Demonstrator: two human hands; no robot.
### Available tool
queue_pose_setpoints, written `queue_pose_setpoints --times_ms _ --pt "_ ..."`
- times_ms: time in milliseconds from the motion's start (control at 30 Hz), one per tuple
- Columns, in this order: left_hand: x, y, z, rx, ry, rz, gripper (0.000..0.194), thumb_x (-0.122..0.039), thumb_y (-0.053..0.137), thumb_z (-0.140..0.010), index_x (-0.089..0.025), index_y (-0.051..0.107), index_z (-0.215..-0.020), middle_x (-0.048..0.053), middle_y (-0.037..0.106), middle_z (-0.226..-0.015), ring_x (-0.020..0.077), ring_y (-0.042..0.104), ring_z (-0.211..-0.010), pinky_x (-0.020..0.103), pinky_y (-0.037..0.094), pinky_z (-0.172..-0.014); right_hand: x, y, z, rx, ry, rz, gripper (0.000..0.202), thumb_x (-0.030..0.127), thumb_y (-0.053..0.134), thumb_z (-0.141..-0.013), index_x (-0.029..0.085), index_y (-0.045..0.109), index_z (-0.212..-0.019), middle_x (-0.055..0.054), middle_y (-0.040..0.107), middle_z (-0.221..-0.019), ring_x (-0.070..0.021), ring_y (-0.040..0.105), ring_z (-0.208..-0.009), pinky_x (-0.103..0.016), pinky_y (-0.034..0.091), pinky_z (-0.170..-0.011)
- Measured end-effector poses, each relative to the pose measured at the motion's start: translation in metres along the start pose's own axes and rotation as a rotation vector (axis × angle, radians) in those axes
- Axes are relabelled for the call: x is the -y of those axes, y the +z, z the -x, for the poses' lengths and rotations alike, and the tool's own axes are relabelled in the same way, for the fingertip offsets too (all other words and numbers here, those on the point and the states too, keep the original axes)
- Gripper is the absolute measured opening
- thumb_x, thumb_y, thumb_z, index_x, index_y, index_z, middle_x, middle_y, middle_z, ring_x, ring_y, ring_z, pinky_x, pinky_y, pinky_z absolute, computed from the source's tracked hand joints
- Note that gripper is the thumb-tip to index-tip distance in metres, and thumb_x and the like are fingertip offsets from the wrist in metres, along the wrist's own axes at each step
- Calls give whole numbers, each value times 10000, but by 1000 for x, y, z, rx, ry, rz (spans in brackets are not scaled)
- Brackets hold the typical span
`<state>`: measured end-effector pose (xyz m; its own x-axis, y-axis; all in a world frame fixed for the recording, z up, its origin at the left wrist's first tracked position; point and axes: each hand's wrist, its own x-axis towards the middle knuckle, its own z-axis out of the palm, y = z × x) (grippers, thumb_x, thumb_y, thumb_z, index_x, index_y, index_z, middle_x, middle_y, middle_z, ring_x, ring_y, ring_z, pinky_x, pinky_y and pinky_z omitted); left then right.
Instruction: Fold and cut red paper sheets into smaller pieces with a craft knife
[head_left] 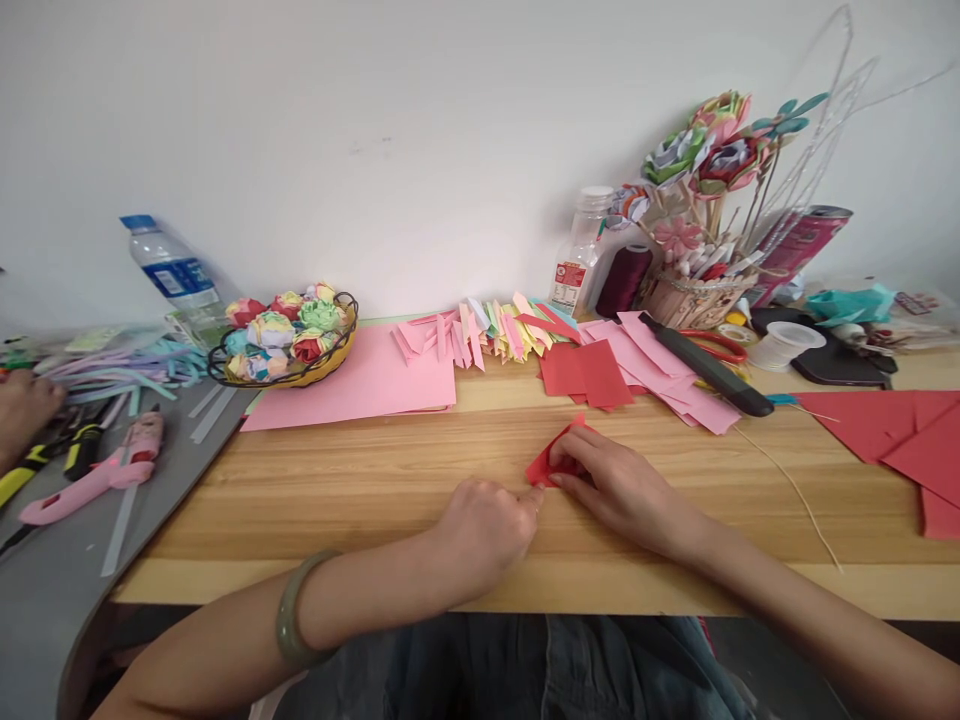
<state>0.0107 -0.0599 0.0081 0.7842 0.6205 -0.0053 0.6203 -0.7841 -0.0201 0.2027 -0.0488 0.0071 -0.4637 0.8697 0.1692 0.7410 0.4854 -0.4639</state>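
Observation:
A small folded piece of red paper (541, 466) lies on the wooden table in front of me. My right hand (600, 478) has its fingers curled over the paper and hides much of it. From the left, my left hand (495, 525) presses a fingertip at the paper's lower edge, with its other fingers curled in. Just beyond my hands are red paper squares (589, 375) and pink paper sheets (660, 375). A green bangle (291, 610) is on my left forearm.
Behind lie folded paper strips (487, 333), a basket (349, 345) of paper flowers and a black-handled tool (712, 370). At left, a pink glue gun (112, 475) rests on a grey table near another person's hand (26, 410). Larger red sheets (862, 420) lie at right.

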Motion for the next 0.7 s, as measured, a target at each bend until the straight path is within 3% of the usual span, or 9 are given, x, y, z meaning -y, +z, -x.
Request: queue_pose_setpoints --times_ms 167,400,500,567,633,700 --pt "4 -7 -1 25 -100 23 315 -111 444 -824 -109 608 -1092 108 682 -716 210 638 -602 283 482 -504 0 -9 17 -25 -222 91 262 181 399 -881 221 629 -1000 -77 592 -901 -182 545 -842 -326 455 -714" --pt "18 -15 -10 -39 -232 60 309 -290 396 -899 -153 609 -1077 87 687 -811 241 641 -739 330 485 -600 28 -9 26 122 -236 117 342 336 442 -877 167 578 -1141 -124 586 -1060 -236 533 -985 -407 463 -845" --pt "29 -13 -15 -83 -179 72 287 -267 383 -922 -152 637 -990 71 664 -893 209 616 -807 308 479 -656 32 -12 19 171 -232 13 333 337 409 -898 177 587 -1130 -107 580 -1149 -219 526 -1052 -365 442 -897" --pt "36 -10 -18 -135 -119 88 273 -260 410 -920 -142 656 -916 64 643 -909 184 590 -830 284 471 -689 29 -15 12 193 -189 -92 299 317 384 -912 206 620 -1059 -71 618 -1099 -183 569 -984 -302 463 -835" --pt "43 -5 -20 -221 -37 114 272 -261 426 -919 -139 667 -885 61 635 -933 168 566 -859 270 464 -723 23 -17 4 139 -86 -152 276 301 385 -910 213 641 -958 -46 663 -949 -155 609 -823 -264 475 -711" --pt "48 1 -23 -309 60 129 277 -248 419 -923 -146 674 -887 56 639 -971 162 551 -882 272 462 -753 16 -16 -5 -2 36 -101 245 313 424 -887 187 634 -893 -48 661 -815 -152 596 -689 -267 452 -618"
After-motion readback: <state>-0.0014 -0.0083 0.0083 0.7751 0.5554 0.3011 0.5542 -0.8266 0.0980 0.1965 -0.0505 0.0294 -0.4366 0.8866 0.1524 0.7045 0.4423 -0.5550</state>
